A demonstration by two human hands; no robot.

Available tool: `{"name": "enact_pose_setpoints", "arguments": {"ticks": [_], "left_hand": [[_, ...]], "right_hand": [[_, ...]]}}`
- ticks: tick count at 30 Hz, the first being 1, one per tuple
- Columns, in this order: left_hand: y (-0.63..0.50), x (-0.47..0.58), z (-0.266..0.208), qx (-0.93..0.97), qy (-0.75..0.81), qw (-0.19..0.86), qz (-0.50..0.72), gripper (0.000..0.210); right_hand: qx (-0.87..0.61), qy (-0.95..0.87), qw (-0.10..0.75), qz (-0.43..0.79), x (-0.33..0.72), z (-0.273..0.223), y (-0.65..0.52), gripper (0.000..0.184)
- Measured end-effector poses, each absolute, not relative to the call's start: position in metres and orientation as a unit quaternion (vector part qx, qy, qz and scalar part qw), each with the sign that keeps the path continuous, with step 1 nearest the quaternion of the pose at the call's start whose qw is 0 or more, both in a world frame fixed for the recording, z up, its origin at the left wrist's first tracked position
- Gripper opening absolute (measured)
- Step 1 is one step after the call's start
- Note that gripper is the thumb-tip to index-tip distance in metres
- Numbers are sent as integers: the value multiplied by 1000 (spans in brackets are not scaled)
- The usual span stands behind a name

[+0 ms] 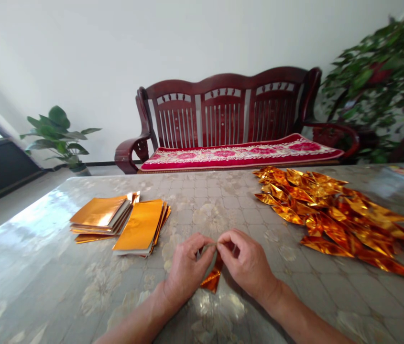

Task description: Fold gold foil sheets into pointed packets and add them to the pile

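Both my hands meet near the middle of the table, pinching the top of one folded piece of gold foil paper (212, 280). My left hand (190, 260) grips it from the left with thumb and forefinger. From the other side, my right hand (246, 260) pinches the same end, its fingertips almost touching the left ones. The paper's shiny lower part hangs toward me between the hands; its upper end is mostly hidden by the fingers. Two stacks of flat gold foil paper, one stack (97, 211) behind the other stack (139, 227), lie to the left.
A heap of folded gold foil pieces (325, 210) spreads over the table's right side. Clear plastic (398, 179) lies at the far right. The table (202, 210) has a patterned, glossy cover. Beyond it stand a wooden bench (223, 114) and potted plants (58, 134).
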State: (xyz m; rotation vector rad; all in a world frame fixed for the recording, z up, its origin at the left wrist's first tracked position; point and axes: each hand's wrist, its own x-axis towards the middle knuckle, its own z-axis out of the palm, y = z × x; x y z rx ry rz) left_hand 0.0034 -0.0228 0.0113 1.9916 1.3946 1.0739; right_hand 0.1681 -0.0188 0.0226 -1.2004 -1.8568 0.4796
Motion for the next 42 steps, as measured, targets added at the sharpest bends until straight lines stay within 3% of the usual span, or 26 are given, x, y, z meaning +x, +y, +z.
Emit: {"name": "enact_pose_setpoints", "arguments": {"ticks": [10, 33, 42], "left_hand": [[-30, 5, 15, 710, 521, 219, 420, 15], [-31, 7, 13, 688, 555, 212, 417, 17], [-31, 9, 12, 707, 551, 164, 413, 17]], "right_hand": [[-443, -771, 444, 110, 169, 26, -23, 14], [-441, -763, 445, 162, 168, 24, -23, 14], [-469, -770, 420, 108, 167, 23, -24, 13]]}}
